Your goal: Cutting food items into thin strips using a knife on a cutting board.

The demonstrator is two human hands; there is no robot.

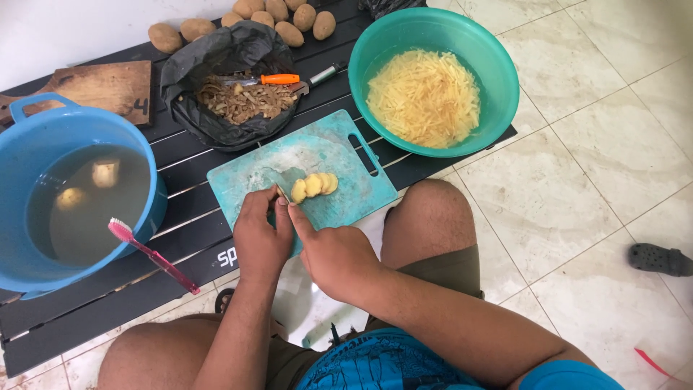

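Note:
A teal cutting board (339,144) lies on the black slatted table, with a row of yellow potato slices (315,185) on it. My left hand (260,235) rests on the board's near edge, and its fingertips pinch the uncut end of the potato just left of the slices. My right hand (336,253) is closed beside it, forefinger stretched toward the slices. It seems to grip a thin knife that is mostly hidden between the hands.
A teal bowl (498,65) of potato strips in water stands at the right. A black bag (195,58) holds peels and an orange-handled knife (278,79). Whole potatoes (292,32) lie behind. A blue tub (43,130) of water with potatoes and a pink toothbrush (151,254) are at the left. A dark shoe (660,260) is on the tile floor.

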